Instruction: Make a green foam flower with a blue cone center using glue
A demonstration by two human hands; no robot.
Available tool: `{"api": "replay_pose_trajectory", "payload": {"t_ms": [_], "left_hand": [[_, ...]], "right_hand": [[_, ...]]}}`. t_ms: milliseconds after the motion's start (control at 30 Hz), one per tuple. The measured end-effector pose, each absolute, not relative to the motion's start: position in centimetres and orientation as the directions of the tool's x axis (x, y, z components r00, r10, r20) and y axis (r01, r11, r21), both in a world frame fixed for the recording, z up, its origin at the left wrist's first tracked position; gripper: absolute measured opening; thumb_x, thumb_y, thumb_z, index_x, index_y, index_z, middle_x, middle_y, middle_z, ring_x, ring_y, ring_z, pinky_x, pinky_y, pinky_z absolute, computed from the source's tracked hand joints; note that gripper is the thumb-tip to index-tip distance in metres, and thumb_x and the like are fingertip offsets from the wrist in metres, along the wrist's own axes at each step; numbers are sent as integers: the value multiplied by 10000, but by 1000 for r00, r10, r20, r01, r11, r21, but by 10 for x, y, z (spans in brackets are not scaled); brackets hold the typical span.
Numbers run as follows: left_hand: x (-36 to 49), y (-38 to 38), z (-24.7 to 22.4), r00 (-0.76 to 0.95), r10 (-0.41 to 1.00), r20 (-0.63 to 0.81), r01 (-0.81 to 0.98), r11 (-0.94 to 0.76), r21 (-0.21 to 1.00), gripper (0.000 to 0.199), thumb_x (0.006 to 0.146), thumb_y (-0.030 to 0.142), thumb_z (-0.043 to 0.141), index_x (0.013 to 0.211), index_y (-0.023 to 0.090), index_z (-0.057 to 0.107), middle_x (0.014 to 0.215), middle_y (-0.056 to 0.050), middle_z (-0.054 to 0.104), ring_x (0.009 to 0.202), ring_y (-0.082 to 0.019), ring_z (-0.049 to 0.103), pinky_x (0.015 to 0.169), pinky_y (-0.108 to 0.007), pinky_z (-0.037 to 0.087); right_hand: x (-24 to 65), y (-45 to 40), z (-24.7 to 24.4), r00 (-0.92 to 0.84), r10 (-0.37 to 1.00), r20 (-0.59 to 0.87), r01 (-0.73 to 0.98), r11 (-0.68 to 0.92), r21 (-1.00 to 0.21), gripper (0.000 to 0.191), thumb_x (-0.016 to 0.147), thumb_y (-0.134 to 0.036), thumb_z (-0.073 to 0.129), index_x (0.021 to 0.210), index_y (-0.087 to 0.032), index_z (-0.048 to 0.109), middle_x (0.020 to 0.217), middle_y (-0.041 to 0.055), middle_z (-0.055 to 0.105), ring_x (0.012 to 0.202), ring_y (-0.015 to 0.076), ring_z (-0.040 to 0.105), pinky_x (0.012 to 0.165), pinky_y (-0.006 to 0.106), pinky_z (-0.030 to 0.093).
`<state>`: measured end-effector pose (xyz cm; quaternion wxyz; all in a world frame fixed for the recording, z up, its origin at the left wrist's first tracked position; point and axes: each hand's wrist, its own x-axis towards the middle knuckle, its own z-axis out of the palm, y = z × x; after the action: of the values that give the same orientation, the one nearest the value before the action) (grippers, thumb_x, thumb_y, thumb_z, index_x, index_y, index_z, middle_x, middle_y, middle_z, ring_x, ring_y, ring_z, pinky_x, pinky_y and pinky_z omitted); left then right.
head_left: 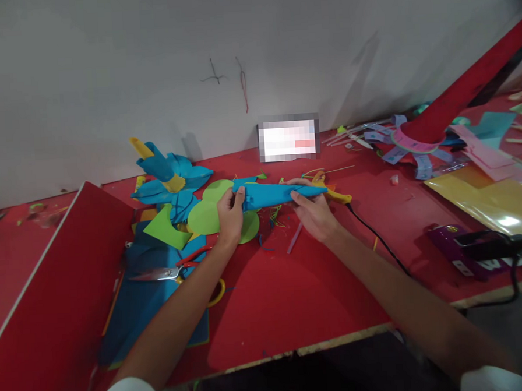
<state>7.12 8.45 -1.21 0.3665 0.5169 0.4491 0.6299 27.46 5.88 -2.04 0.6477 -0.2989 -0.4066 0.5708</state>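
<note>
A long blue rolled cone of craft sheet (270, 196) lies across both my hands above the red table. Its wide end is pinched by my left hand (230, 211), thumb on top. Toward the narrow tip, my right hand (314, 210) has its fingers closed around the cone. Light green round cut-outs (203, 217) sit below and left of the cone. Just beyond the cone's tip shows a yellow tool (340, 197) with a black cord, perhaps a glue gun. Red-handled scissors (160, 274) and a yellow scissor handle (220, 292) lie near my left forearm.
A blue craft flower with a yellow centre (172, 179) stands by the wall. Dark blue sheets (148, 306) lie beside a red upright panel (59, 276). To the right are a red cone (469, 85), a yellow glossy packet (493, 201) and a purple box (451, 249).
</note>
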Motion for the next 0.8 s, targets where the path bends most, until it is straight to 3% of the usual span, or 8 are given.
{"api": "replay_pose_trajectory", "payload": {"t_ms": [200, 333, 467, 600, 800], "left_hand": [[74, 84, -10, -163, 959, 233, -230, -266, 936, 411, 885, 606, 723, 849, 221, 583, 649, 54, 365, 529, -93, 321, 460, -217, 273], [73, 87, -14, -171, 961, 218, -215, -252, 943, 372, 830, 511, 782, 776, 212, 568, 627, 58, 377, 530, -87, 339, 470, -211, 300], [71, 90, -20, -211, 949, 236, -206, -279, 938, 231, 808, 382, 748, 763, 201, 613, 677, 30, 515, 614, -99, 461, 523, -207, 359], [70, 92, -26, -244, 954, 175, -275, -241, 931, 158, 795, 338, 728, 793, 212, 633, 659, 34, 548, 650, -107, 534, 535, -200, 373], [69, 100, -35, -373, 928, 15, -339, -151, 928, 214, 828, 418, 753, 905, 225, 702, 850, -12, 700, 817, -137, 655, 733, -228, 526]], "right_hand": [[278, 66, -25, 178, 978, 110, -531, 190, -826, 400, 755, -465, 905, 1029, -313, 657, 1101, -12, 725, 1081, 203, 681, 970, 406, 588], [278, 66, -24, 175, 978, 114, -497, 187, -847, 413, 761, -475, 897, 1049, -313, 649, 1078, 2, 718, 1047, 215, 686, 939, 417, 598], [275, 61, -21, 120, 978, 173, -445, 209, -871, 378, 778, -408, 891, 1061, -311, 660, 1053, -5, 709, 985, 191, 680, 914, 381, 588], [273, 59, -20, 123, 974, 190, -424, 225, -877, 352, 771, -350, 890, 1043, -306, 672, 1068, -12, 693, 965, 167, 662, 919, 350, 569], [274, 60, -24, 125, 976, 178, -393, 214, -894, 326, 787, -362, 874, 1042, -294, 682, 1061, -2, 681, 953, 168, 654, 901, 348, 575]]}}
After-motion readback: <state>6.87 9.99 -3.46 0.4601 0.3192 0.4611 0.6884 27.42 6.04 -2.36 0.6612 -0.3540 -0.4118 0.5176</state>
